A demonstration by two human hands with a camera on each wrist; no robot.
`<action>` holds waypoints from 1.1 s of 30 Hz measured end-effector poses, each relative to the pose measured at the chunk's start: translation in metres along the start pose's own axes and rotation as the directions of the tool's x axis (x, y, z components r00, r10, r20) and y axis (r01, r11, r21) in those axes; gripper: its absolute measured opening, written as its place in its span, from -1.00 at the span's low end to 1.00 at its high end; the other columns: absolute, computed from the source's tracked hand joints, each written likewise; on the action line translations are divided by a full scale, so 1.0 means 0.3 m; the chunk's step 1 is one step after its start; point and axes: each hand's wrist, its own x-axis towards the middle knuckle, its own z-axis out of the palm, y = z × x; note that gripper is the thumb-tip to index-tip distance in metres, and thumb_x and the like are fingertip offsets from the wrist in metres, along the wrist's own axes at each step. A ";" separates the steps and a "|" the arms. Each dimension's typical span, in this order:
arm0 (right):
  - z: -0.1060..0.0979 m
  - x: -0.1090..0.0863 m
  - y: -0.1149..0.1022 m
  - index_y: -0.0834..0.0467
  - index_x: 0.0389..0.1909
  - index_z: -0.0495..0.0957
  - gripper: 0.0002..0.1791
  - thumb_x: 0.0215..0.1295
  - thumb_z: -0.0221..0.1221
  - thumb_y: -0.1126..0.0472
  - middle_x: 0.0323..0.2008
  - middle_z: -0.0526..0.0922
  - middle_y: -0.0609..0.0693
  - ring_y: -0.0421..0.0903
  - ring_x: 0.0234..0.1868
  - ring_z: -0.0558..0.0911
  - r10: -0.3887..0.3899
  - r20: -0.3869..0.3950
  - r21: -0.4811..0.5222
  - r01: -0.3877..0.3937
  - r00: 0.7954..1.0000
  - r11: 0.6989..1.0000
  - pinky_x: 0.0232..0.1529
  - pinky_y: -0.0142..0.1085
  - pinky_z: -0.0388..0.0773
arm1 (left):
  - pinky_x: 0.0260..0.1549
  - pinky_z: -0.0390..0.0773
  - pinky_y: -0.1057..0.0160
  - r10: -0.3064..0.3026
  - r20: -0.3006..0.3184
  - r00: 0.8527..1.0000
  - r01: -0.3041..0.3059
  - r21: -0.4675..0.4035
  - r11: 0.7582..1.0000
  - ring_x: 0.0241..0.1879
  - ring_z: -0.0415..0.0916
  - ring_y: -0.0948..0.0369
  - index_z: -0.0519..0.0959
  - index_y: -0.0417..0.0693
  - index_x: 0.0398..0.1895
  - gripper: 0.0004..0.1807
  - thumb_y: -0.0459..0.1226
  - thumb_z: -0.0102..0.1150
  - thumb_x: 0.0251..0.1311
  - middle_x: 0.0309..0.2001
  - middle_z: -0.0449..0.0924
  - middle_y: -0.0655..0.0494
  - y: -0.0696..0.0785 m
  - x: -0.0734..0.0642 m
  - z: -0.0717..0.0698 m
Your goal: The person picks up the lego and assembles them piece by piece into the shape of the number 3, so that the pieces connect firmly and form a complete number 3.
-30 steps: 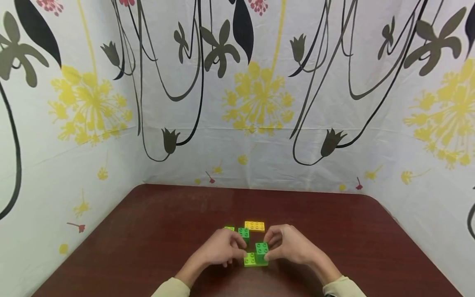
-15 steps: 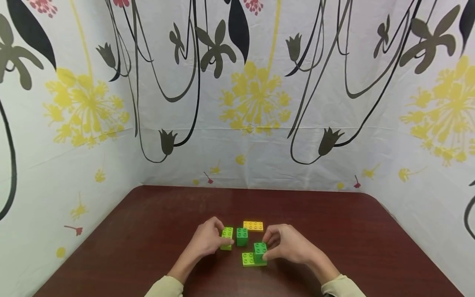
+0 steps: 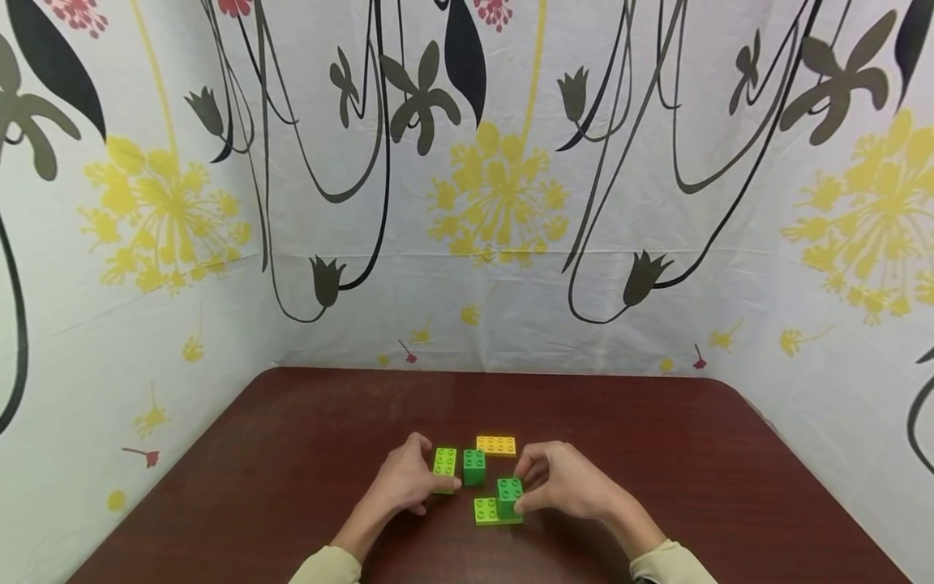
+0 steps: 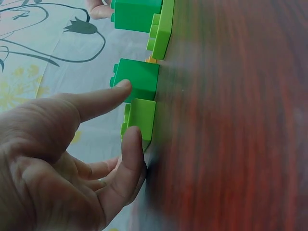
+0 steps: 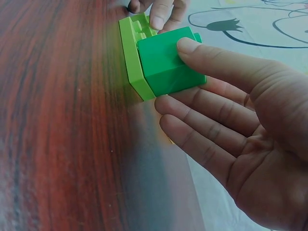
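In the head view my right hand [image 3: 565,480] holds a green toy building brick [image 3: 509,496] between thumb and fingers. It stands on the right end of a flat lime-green brick [image 3: 486,510], whose left studs stay bare. The right wrist view shows my thumb on the green brick's side [image 5: 168,60]. My left hand [image 3: 404,480] is beside a second lime brick [image 3: 445,461], its thumb reaching across the near end. In the left wrist view, that lime brick [image 4: 142,118] shows between the spread thumb and a bent finger. Just right of it stands another green brick [image 3: 474,467].
Behind the green brick lies a flat yellow brick [image 3: 496,445]. Everything rests on a dark red-brown wooden table [image 3: 350,414]. A white cloth printed with flowers [image 3: 467,316] hangs around the back and sides.
My left hand has left the flat lime brick near the right hand and moved left to the other lime brick. My right hand stays on the green brick.
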 end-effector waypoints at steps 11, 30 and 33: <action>0.001 0.005 0.002 0.10 -0.21 0.66 -0.69 0.11 0.59 0.19 -0.24 0.80 -0.04 -0.09 -0.19 0.79 0.002 -0.002 0.005 -0.002 1.000 1.000 -0.19 -0.30 0.74 | -0.70 0.64 0.21 0.020 -0.008 1.000 -0.020 0.042 0.999 -0.69 0.55 0.14 0.48 -0.32 0.05 -0.37 -0.19 0.63 0.06 -0.14 0.57 -0.20 -0.004 -0.002 0.000; 0.003 0.005 0.012 0.10 -0.18 0.67 -0.68 0.13 0.58 0.16 -0.22 0.79 -0.04 -0.09 -0.16 0.78 0.018 0.012 0.023 -0.018 1.000 1.000 -0.15 -0.29 0.74 | -0.71 0.62 0.25 0.081 -0.033 0.996 -0.076 0.123 0.989 -0.80 0.53 0.23 0.30 0.00 -0.58 -0.58 -0.29 0.45 0.10 -0.54 0.35 0.13 -0.014 -0.010 0.002; 0.001 0.005 0.014 0.10 -0.18 0.67 -0.69 0.14 0.58 0.15 -0.21 0.79 -0.04 -0.08 -0.16 0.78 0.015 0.011 0.027 -0.015 1.000 1.000 -0.15 -0.29 0.74 | -0.70 0.63 0.23 0.085 -0.050 0.995 -0.079 0.116 0.990 -0.76 0.55 0.19 0.46 -0.19 -0.30 -0.71 -0.30 0.42 0.09 -0.27 0.53 -0.07 -0.015 -0.005 0.001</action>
